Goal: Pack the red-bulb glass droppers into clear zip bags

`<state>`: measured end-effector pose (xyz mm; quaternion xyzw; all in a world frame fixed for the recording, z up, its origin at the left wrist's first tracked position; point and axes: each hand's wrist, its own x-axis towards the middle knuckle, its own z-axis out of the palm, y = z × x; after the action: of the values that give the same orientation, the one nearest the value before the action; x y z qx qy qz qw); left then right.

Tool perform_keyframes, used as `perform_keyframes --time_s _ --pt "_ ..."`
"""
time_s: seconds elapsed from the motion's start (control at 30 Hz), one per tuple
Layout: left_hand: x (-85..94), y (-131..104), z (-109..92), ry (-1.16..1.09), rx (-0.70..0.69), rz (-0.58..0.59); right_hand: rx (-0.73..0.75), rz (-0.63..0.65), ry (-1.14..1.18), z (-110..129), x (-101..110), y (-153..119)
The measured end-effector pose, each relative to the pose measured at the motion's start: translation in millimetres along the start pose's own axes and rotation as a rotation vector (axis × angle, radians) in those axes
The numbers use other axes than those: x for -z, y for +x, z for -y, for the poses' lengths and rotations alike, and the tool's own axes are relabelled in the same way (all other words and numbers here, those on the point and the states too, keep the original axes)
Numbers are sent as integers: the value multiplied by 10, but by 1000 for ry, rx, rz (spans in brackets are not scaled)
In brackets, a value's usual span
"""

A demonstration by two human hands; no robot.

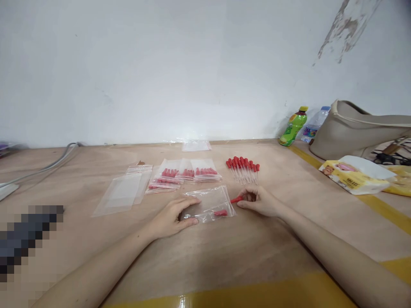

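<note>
A clear zip bag (pixel 208 199) lies in front of me with one red-bulbed dropper (pixel 221 212) inside it. My left hand (pixel 175 216) grips the bag's left side, fingers at its far edge and thumb at its near edge. At the bag's right end, my right hand (pixel 255 202) pinches a second dropper (pixel 236 199), its red bulb at the bag's opening; the rest is hidden by the bag and fingers. Beyond that hand lies a pile of loose droppers (pixel 242 167) with red bulbs and clear stems.
Filled zip bags (pixel 170 173) overlap behind my left hand. Flat bags (pixel 122 192) lie left of them, and another bag (pixel 196 146) by the wall. A green bottle (pixel 293 127), a beige bag (pixel 349 132) and a tissue pack (pixel 353 175) stand at right. A cable (pixel 58 156) runs at left.
</note>
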<state>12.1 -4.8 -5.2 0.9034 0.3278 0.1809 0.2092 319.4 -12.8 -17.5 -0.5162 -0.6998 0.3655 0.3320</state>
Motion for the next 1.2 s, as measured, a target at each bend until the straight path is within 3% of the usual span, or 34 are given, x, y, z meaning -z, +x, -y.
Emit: perform_keyframes --time_s 0.2,0.43,0.7,1.0,1.2 --pt "5 11 -1 16 -4 -1 124 -23 -202 72 -132 15" --pt "10 21 -2 12 -7 -8 101 -69 -172 18 -135 71" --pt "0 22 5 -2 -26 -16 251 10 -296 135 -191 68" --pt "-8 20 5 10 -34 -22 82 -81 -166 118 -312 91" --pt "-13 27 18 6 -59 -25 255 60 -179 157 -322 82"
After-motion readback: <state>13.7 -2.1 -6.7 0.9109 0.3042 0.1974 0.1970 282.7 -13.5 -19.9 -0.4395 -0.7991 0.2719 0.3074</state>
